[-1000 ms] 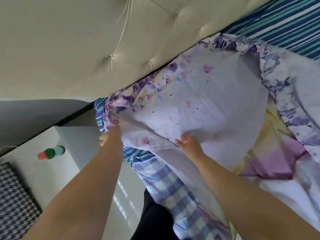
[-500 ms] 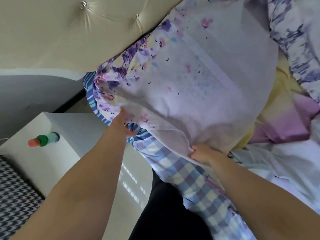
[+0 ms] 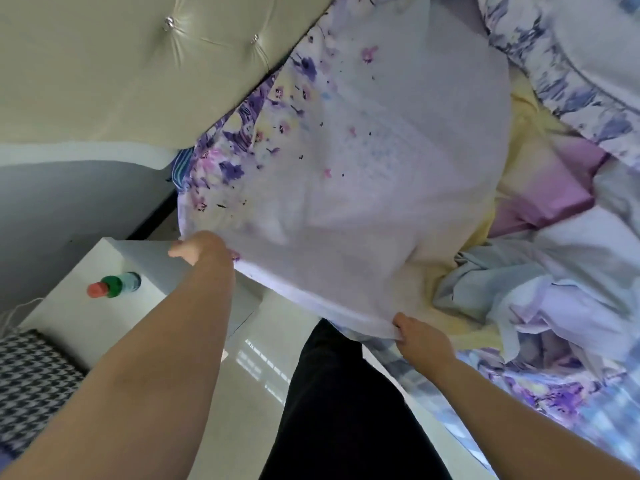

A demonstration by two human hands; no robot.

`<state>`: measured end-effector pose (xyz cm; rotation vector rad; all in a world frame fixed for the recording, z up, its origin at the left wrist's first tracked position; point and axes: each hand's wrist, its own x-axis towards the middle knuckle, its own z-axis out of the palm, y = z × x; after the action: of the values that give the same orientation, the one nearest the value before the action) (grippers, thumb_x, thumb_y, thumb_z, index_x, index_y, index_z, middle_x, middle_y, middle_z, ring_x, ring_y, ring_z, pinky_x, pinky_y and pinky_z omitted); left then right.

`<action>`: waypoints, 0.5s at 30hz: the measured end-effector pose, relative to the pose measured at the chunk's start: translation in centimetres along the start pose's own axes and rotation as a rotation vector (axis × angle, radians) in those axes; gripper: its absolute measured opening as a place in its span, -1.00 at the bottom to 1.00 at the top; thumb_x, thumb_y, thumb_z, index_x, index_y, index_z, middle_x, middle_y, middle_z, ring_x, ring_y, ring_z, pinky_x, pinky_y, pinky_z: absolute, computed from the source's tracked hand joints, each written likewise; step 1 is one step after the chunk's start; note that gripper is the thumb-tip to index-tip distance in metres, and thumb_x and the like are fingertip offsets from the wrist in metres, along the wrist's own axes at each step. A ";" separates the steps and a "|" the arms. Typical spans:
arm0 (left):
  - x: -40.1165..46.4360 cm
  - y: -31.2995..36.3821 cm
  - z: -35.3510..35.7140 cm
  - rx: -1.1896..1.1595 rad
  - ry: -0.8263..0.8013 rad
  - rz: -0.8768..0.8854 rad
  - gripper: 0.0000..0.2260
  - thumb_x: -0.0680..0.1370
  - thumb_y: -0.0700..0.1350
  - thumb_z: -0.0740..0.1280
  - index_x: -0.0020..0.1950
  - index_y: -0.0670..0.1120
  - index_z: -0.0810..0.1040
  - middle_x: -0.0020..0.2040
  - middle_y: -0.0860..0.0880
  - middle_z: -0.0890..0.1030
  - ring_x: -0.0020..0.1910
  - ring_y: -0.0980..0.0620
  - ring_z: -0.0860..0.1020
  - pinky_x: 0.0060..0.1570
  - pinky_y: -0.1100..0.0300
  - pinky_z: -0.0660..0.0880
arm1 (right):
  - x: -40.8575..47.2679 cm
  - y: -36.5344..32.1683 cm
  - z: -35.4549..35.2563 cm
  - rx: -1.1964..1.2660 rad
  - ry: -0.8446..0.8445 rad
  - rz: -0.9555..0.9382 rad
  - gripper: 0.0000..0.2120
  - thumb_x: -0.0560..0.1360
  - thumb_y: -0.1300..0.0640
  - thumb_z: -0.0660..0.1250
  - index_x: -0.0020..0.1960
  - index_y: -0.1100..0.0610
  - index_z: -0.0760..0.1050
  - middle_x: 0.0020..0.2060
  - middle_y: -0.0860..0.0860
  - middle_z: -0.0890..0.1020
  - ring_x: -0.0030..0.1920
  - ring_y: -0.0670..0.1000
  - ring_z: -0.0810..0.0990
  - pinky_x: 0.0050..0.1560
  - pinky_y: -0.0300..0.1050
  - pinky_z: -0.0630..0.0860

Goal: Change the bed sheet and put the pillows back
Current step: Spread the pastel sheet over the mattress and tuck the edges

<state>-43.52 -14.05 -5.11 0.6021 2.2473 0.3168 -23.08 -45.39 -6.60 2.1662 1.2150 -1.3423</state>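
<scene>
A white bed sheet (image 3: 374,174) with purple and pink flowers is spread over the bed's corner beside the cream tufted headboard (image 3: 145,74). My left hand (image 3: 201,247) grips the sheet's corner at the bed's edge near the headboard. My right hand (image 3: 420,341) pinches the sheet's lower hem further along the side of the bed. More bedding in yellow, pink and pale blue (image 3: 540,258) lies crumpled on the mattress to the right. No pillow shows clearly.
A white bedside cabinet (image 3: 83,320) stands left of the bed with a small green bottle with a red cap (image 3: 114,285) on it. A black-and-white houndstooth cloth (image 3: 31,386) lies at lower left. My dark trouser leg (image 3: 346,410) stands on glossy white floor.
Both hands have pulled the sheet's edge down and outward over the bed's corner. The striped and checked fabric seen earlier is now covered. The view has tilted lower.
</scene>
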 end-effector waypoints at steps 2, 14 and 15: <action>-0.1 -1.4 -2.6 -0.067 -0.063 0.172 -0.42 0.60 -0.23 0.16 0.56 0.02 0.00 0.43 -0.19 0.34 0.23 -0.17 0.49 -0.21 0.21 0.49 | -1.6 -1.0 1.9 -0.029 0.013 -0.077 -0.64 0.57 0.06 0.12 0.35 -0.04 0.24 0.14 0.02 0.52 0.09 0.14 0.55 -0.07 -0.05 0.43; 6.6 -1.8 -8.0 1.035 -0.149 0.669 -0.28 0.54 -0.31 0.20 0.56 -0.12 -0.18 0.55 -0.17 -0.15 0.47 -0.25 0.18 0.40 -0.10 0.21 | -5.9 -8.8 9.7 -0.066 0.041 -0.130 -0.29 0.54 0.24 0.04 0.51 -0.24 -0.17 -0.09 0.01 0.40 -0.20 0.06 0.37 -0.20 -0.10 0.34; 7.4 -1.6 -7.9 1.018 -0.137 0.633 -0.28 0.55 -0.29 0.21 0.56 -0.14 -0.19 0.55 -0.21 -0.13 0.50 -0.25 0.09 0.44 -0.09 0.13 | -5.6 -9.6 10.1 -0.048 0.013 -0.132 -0.27 0.53 0.24 0.06 0.50 -0.26 -0.21 -0.10 0.00 0.38 -0.21 0.06 0.38 -0.20 -0.10 0.33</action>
<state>-54.22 -11.87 -5.10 1.7946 1.9063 -0.6072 -37.58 -48.97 -5.52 2.0971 1.4018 -1.3382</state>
